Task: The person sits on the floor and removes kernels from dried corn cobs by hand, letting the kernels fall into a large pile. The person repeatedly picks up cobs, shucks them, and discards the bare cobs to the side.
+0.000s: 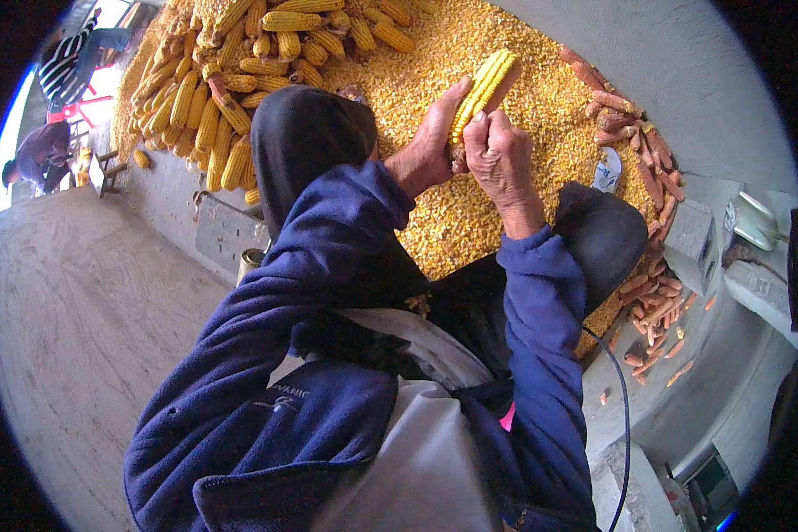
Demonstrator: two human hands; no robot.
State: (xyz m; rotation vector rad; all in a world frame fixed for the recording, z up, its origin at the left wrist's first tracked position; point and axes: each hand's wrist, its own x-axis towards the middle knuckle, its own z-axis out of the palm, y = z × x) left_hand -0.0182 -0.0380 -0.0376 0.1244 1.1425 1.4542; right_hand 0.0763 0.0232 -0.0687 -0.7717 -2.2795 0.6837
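Observation:
My left hand (pixel 432 136) grips a yellow corn cob (pixel 484 90) around its lower part, with the cob tilted up to the right. One side of the cob is bare and reddish, and rows of kernels remain on the side facing me. My right hand (pixel 500 156) is curled, its thumb pressed against the kernels near the lower end of the cob. Below both hands spreads a thick heap of loose corn kernels (pixel 452 229).
Unshelled ears (pixel 223 126) are piled at upper left. Bare reddish cobs (pixel 652 153) lie along the heap's right edge, near a concrete block (pixel 691 229). A black cable (pixel 624 399) hangs at my right. Two other people (pixel 43 153) are at far left.

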